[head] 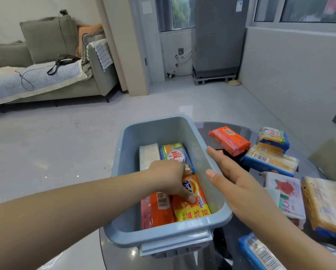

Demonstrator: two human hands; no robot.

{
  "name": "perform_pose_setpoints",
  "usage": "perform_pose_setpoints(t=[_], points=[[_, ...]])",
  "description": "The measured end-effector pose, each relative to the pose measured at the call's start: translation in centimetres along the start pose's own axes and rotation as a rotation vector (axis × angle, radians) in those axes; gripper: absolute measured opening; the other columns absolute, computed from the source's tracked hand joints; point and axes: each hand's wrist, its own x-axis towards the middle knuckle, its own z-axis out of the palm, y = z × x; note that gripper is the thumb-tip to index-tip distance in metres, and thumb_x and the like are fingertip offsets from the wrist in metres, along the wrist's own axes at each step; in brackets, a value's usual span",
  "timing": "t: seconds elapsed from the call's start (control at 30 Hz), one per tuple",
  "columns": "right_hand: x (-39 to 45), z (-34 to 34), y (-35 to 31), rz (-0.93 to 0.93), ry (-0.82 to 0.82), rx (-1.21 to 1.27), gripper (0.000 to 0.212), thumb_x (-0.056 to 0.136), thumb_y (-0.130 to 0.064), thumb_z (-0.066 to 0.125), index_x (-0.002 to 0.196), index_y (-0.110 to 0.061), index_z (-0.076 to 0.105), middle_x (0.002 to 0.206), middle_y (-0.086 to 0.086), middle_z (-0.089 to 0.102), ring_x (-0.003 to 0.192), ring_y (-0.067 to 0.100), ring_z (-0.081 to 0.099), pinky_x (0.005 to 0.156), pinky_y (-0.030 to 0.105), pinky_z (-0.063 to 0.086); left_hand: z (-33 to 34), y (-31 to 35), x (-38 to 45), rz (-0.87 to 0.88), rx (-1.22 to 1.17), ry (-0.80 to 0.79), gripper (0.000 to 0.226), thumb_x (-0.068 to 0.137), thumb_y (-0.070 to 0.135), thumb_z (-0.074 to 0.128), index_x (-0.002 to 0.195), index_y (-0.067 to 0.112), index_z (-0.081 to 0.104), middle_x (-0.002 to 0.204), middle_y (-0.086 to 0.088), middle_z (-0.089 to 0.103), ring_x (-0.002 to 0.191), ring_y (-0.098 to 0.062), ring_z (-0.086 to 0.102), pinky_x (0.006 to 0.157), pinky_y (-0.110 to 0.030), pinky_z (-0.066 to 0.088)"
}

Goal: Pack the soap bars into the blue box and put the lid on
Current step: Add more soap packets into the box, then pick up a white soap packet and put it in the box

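The blue box [124,227] stands open on a round glass table, with several wrapped soap bars lying inside it. My left hand [169,178] reaches down into the box, fingertips pressing on the yellow-orange soap bar [194,209] at the near right. Beside that bar lies a red-orange bar [155,211], and further back a white bar [148,155] and a green-and-blue bar [175,152]. My right hand [233,184] rests flat against the outside of the box's right wall, thumb on the rim. No lid is in view.
More wrapped soap bars lie on the glass table [241,129] to the right of the box: an orange one [229,140], blue-and-yellow packs [270,158], a white pack with a rose [286,195], a large yellow pack [327,205]. A sofa [46,75] stands at far left across the tiled floor.
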Motion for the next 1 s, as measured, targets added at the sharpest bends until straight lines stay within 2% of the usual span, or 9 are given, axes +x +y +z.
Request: perform_pose_setpoints(t=[0.13, 0.23, 0.33, 0.4, 0.47, 0.6, 0.73, 0.83, 1.0], points=[[0.0, 0.0, -0.1, 0.012, -0.012, -0.033, 0.045, 0.091, -0.026, 0.052, 0.115, -0.060, 0.035, 0.096, -0.037, 0.047, 0.076, -0.022, 0.059, 0.051, 0.007, 0.048, 0.2, 0.0, -0.4, -0.005, -0.011, 0.002, 0.058, 0.061, 0.069, 0.069, 0.087, 0.020, 0.052, 0.076, 0.005, 0.057, 0.068, -0.015, 0.052, 0.050, -0.027, 0.033], [-0.1, -0.4, -0.2, 0.016, -0.017, -0.056, 0.045, 0.090, -0.032, 0.053, 0.123, -0.058, 0.038, 0.097, -0.040, 0.046, 0.082, -0.022, 0.057, 0.059, 0.006, 0.049, -1.0, -0.1, -0.9, -0.067, -0.328, 0.001, 0.053, 0.072, 0.064, 0.061, 0.086, 0.013, 0.064, 0.075, -0.003, 0.068, 0.069, -0.019, 0.063, 0.053, -0.026, 0.042], [-0.6, -1.4, -0.2, 0.023, 0.016, -0.065, 0.041, 0.090, -0.032, 0.053, 0.127, -0.047, 0.046, 0.102, -0.035, 0.052, 0.083, -0.025, 0.056, 0.061, 0.003, 0.048, -2.1, 0.1, -2.0, -0.090, -0.520, 0.227, 0.036, 0.084, 0.053, 0.056, 0.085, 0.017, 0.063, 0.082, -0.001, 0.068, 0.070, -0.014, 0.061, 0.056, -0.023, 0.044], [-1.0, -2.5, -0.2, 0.039, 0.070, -0.161, 0.033, 0.091, -0.032, 0.051, 0.122, -0.044, 0.051, 0.113, -0.022, 0.060, 0.100, -0.007, 0.060, 0.082, 0.019, 0.053, -2.7, 0.4, -3.2, -0.060, -0.584, 0.354, 0.018, 0.086, 0.043, 0.058, 0.084, 0.025, 0.059, 0.086, 0.005, 0.066, 0.075, -0.011, 0.062, 0.060, -0.023, 0.044], [-1.3, -3.9, -0.3, 0.053, 0.119, -0.236, 0.024, 0.092, -0.028, 0.050, 0.110, -0.042, 0.057, 0.115, -0.012, 0.065, 0.107, 0.006, 0.059, 0.092, 0.034, 0.050, -3.2, 1.3, -4.8, -0.002, -0.648, 0.439, 0.008, 0.087, 0.038, 0.058, 0.084, 0.030, 0.059, 0.084, 0.013, 0.063, 0.076, -0.004, 0.061, 0.061, -0.019, 0.044], [-2.4, -7.0, 0.3, 0.108, 0.193, -0.321, 0.023, 0.091, -0.018, 0.053, 0.096, -0.039, 0.061, 0.107, -0.006, 0.068, 0.104, 0.010, 0.061, 0.091, 0.036, 0.049, -3.3, 5.2, -7.4, 0.113, -0.731, 0.590, 0.009, 0.088, 0.027, 0.055, 0.087, 0.030, 0.064, 0.082, 0.018, 0.062, 0.078, 0.004, 0.058, 0.063, -0.010, 0.043], [-3.4, -9.4, 1.1, 0.164, 0.249, -0.366, 0.023, 0.086, -0.017, 0.058, 0.086, -0.039, 0.065, 0.099, -0.006, 0.071, 0.092, 0.006, 0.063, 0.089, 0.036, 0.048, -2.7, 9.7, -8.5, 0.228, -0.778, 0.644, 0.011, 0.087, 0.021, 0.056, 0.091, 0.027, 0.065, 0.094, 0.012, 0.062, 0.087, 0.002, 0.057, 0.073, -0.007, 0.041], [-3.7, -11.1, 1.3, 0.181, 0.270, -0.398, 0.019, 0.086, -0.018, 0.059, 0.092, -0.033, 0.067, 0.093, -0.009, 0.071, 0.085, 0.008, 0.064, 0.081, 0.036, 0.052, -1.8, 13.0, -8.2, 0.322, -0.789, 0.629, 0.016, 0.088, 0.021, 0.056, 0.101, 0.024, 0.064, 0.095, 0.015, 0.055, 0.085, 0.004, 0.054, 0.070, 0.000, 0.038], [-3.7, -12.6, 2.1, 0.240, 0.222, -0.498, 0.018, 0.088, -0.023, 0.055, 0.102, -0.029, 0.065, 0.089, -0.009, 0.069, 0.077, 0.006, 0.067, 0.072, 0.028, 0.055, 0.7, 16.7, -5.4, 0.284, -0.790, 0.520, 0.024, 0.092, 0.020, 0.051, 0.114, 0.027, 0.056, 0.119, 0.005, 0.049, 0.095, -0.002, 0.050, 0.066, -0.007, 0.033]])
